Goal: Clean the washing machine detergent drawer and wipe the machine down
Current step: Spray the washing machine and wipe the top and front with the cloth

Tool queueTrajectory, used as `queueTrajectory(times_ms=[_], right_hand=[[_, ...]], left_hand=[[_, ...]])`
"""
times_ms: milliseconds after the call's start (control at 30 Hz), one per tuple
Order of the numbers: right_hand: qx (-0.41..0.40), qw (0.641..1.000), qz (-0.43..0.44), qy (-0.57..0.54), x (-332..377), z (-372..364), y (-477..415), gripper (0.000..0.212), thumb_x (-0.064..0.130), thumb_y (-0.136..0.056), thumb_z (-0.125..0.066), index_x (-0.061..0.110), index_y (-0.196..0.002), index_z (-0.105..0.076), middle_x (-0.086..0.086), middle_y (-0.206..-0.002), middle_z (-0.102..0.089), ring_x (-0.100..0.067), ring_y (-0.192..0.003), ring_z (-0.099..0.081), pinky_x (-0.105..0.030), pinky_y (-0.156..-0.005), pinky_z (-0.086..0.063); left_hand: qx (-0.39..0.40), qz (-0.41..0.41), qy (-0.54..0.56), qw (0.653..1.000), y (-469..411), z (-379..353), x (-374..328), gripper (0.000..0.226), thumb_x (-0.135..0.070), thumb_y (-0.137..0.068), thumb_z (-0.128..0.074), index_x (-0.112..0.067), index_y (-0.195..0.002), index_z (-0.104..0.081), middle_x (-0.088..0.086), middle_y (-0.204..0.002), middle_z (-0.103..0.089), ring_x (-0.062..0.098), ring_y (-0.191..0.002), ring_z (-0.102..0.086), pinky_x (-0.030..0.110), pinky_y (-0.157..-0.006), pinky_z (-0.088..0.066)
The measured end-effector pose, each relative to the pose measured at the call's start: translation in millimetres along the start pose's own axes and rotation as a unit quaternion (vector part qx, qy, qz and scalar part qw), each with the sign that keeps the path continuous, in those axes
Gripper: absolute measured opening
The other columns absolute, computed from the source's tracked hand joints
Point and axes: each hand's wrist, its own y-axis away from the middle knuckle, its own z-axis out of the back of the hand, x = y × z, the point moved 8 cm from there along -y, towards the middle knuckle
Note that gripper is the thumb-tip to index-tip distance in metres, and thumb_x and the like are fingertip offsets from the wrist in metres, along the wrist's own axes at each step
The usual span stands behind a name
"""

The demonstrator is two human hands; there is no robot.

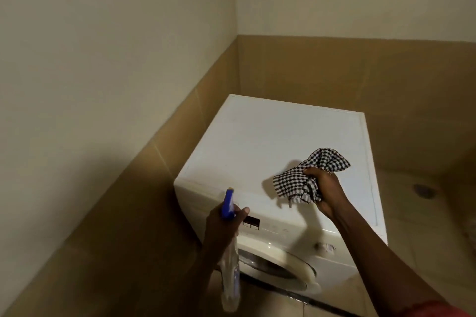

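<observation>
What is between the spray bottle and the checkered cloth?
In the head view, only bare white washing machine top lies between the spray bottle and the checkered cloth, with the cloth's shadow falling across it.

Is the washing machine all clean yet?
Not yet. Nothing looks finished. The left hand holds a spray bottle and the right hand holds a checked cloth above the machine's top, ready for wiping. The detergent drawer is hidden behind the hand, so its cleaning can't be judged.

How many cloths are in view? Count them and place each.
1. The checkered cloth is bunched in the right hand, above the washing machine top. None other shows; the closed door could hide more.
</observation>
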Motion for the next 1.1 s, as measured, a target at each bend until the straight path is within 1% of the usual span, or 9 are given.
queueTrajectory(times_ms=[100,167,433,633,733,833,933,1033,1100], right_hand=[[0.004,0.999,0.016,0.032,-3,-23,-11,0.031,-0.002,-0.082,-0.06,-0.005,-0.114,-0.059,-0.025,-0.103,-0.067,-0.035,-0.089,-0.067,-0.042,-0.074,-0.057],[0.022,0.998,0.025,0.047,-5,-39,-17,0.027,-0.002,-0.081,-0.064,-0.002,-0.108,-0.06,-0.021,-0.098,-0.068,-0.034,-0.088,-0.067,-0.041,-0.072,-0.057],[0.067,0.986,0.058,0.143,-12,-86,-27,0.036,-0.002,-0.076,-0.074,-0.005,-0.11,-0.062,-0.02,-0.099,-0.072,-0.035,-0.09,-0.071,-0.043,-0.075,-0.059],[0.07,0.981,0.059,0.173,-19,-108,-33,0.031,-0.002,-0.079,-0.07,-0.003,-0.109,-0.062,-0.019,-0.099,-0.072,-0.033,-0.089,-0.072,-0.044,-0.078,-0.059],[0.058,0.98,0.065,0.18,-20,-110,-36,0.03,-0.001,-0.08,-0.069,-0.001,-0.109,-0.062,-0.018,-0.098,-0.072,-0.032,-0.087,-0.072,-0.04,-0.072,-0.059],[0.044,0.981,0.069,0.175,-19,-109,-40,0.029,-0.001,-0.081,-0.068,-0.002,-0.109,-0.061,-0.019,-0.098,-0.071,-0.032,-0.086,-0.071,-0.038,-0.068,-0.057],[0.031,0.982,0.07,0.173,-16,-107,-45,0.029,-0.001,-0.081,-0.068,-0.002,-0.109,-0.061,-0.021,-0.1,-0.071,-0.036,-0.088,-0.07,-0.044,-0.073,-0.058],[0.022,0.982,0.072,0.172,-16,-105,-47,0.028,-0.001,-0.082,-0.067,-0.001,-0.109,-0.061,-0.021,-0.1,-0.071,-0.036,-0.088,-0.07,-0.047,-0.075,-0.058],[0.02,0.98,0.074,0.181,-18,-108,-47,0.027,0.0,-0.082,-0.067,0.0,-0.109,-0.062,-0.019,-0.098,-0.071,-0.034,-0.086,-0.07,-0.046,-0.074,-0.058]], left_hand=[[-0.031,0.021,-0.023,0.999,-5,29,11,0.023,-0.022,-0.083,-0.075,-0.005,-0.084,-0.06,0.003,-0.064,-0.06,0.017,-0.06,-0.06,0.017,-0.055,-0.05],[-0.049,0.038,-0.033,0.998,-9,47,19,0.023,-0.024,-0.082,-0.075,-0.009,-0.081,-0.057,0.001,-0.063,-0.058,0.015,-0.059,-0.057,0.02,-0.055,-0.048],[-0.138,0.061,-0.018,0.988,-22,96,23,0.03,-0.016,-0.084,-0.074,-0.014,-0.068,-0.049,-0.001,-0.055,-0.046,0.01,-0.051,-0.045,0.004,-0.042,-0.038],[-0.145,0.067,-0.002,0.987,-42,111,26,0.03,-0.019,-0.082,-0.076,-0.013,-0.068,-0.051,0.0,-0.057,-0.051,0.007,-0.048,-0.05,0.007,-0.045,-0.041],[-0.134,0.054,-0.002,0.989,-48,106,19,0.028,-0.015,-0.083,-0.076,-0.012,-0.069,-0.052,0.0,-0.058,-0.051,0.0,-0.043,-0.052,0.007,-0.046,-0.041],[-0.114,0.078,0.006,0.99,-54,95,20,0.024,-0.016,-0.083,-0.075,-0.016,-0.074,-0.053,-0.003,-0.063,-0.053,0.004,-0.056,-0.052,0.009,-0.047,-0.041],[-0.12,0.102,-0.007,0.987,-57,88,27,0.024,-0.021,-0.085,-0.073,-0.009,-0.08,-0.053,-0.002,-0.061,-0.049,0.007,-0.055,-0.048,0.009,-0.049,-0.038],[-0.144,0.124,-0.004,0.982,-58,91,36,0.028,-0.021,-0.087,-0.071,-0.017,-0.073,-0.047,-0.002,-0.064,-0.049,0.007,-0.058,-0.049,0.012,-0.053,-0.039],[-0.166,0.124,-0.011,0.978,-58,97,35,0.02,-0.02,-0.087,-0.071,-0.01,-0.082,-0.054,-0.003,-0.066,-0.051,0.005,-0.06,-0.05,0.008,-0.05,-0.04]])
